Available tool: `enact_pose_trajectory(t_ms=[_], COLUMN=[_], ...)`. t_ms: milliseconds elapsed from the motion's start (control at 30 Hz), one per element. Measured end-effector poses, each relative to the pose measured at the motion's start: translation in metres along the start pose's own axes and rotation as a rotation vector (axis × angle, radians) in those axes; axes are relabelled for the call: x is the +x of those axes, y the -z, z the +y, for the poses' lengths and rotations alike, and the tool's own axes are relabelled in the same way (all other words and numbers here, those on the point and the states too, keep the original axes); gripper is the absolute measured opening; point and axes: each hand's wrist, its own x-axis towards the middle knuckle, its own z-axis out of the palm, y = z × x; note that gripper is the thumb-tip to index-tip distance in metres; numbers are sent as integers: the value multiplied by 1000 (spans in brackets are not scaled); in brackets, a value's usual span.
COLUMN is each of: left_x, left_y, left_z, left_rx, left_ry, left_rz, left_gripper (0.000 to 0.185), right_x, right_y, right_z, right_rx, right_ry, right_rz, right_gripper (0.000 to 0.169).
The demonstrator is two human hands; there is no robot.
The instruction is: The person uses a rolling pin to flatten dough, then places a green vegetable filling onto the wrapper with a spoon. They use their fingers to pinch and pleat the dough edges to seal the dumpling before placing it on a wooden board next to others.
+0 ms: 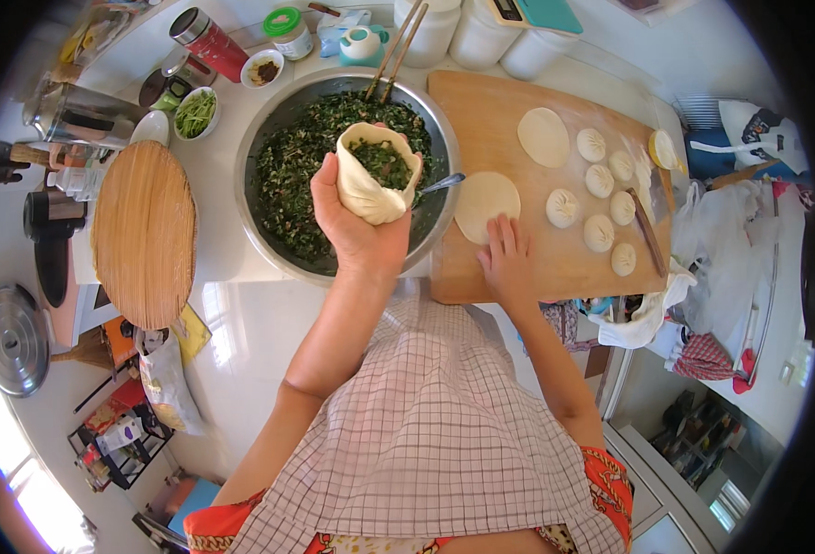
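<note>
My left hand cups a partly pleated dough wrapper, open at the top, with chopped green filling inside. It is above a large steel bowl of the same green filling, where wooden chopsticks and a metal spoon stand. My right hand rests with its fingertips on the lower edge of a flat round dough wrapper on the wooden board. Another flat wrapper lies farther back. Several pleated buns sit to the right, near a thin rolling pin.
A round slatted wooden lid is left of the bowl. Behind stand a bowl of chopped greens, a small sauce bowl, a red thermos, a green-lidded jar and white canisters. A yellow-rimmed cup sits at the board's right edge.
</note>
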Motion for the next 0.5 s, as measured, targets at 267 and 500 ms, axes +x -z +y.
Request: enact_pose_trajectory(t_ms=[267, 500], left_x=[-4, -13], left_y=[-10, -26], left_z=[-10, -18], left_rx=[-37, 52], left_ry=[11, -75], left_rz=[-106, -88], left_gripper=[41, 50], right_x=[65, 91], right_y=[123, 141], right_z=[-81, -118], right_rx=[976, 1001], right_ry=[-144, -42], right_rz=[389, 511], right_gripper=[26, 27])
